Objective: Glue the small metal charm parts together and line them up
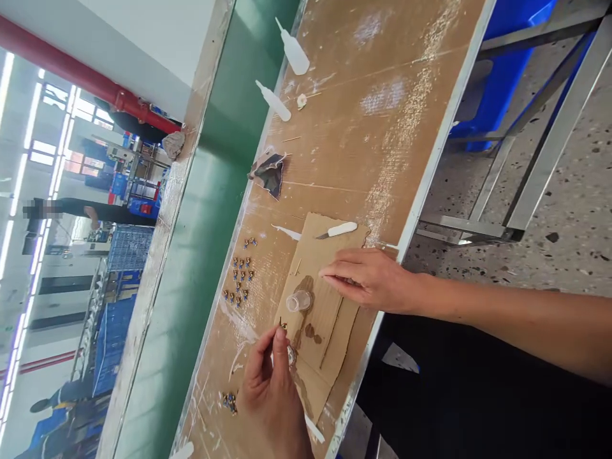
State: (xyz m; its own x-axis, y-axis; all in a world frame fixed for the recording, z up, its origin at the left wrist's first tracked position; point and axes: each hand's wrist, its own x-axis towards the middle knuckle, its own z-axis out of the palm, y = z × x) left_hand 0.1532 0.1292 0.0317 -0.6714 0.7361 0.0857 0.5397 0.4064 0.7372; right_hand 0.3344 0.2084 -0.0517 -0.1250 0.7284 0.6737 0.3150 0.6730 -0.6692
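Note:
My left hand (275, 382) pinches a tiny dark and gold piece (284, 326) between thumb and forefinger. Fingers pressed together, my right hand (366, 277) hovers over a sheet of cardboard (329, 325); anything in its pinch is too small to make out. Between the hands, a small clear plastic cup (299, 301) rests on the cardboard beside dark wet stains. A white-handled knife (342, 229) lies at the cardboard's far end. Small blue and gold figure-like pieces (241, 271) stand in rows beyond it, and more of them (229, 401) are clustered near my left hand.
Two white squeeze bottles (294, 54) with pointed nozzles lie on the brown-covered bench (354, 146). A crumpled dark scrap (270, 173) is along the bench's green back panel (210, 172). A metal frame (516, 191) and blue bin (502, 70) are beside the bench. Other people are in the background.

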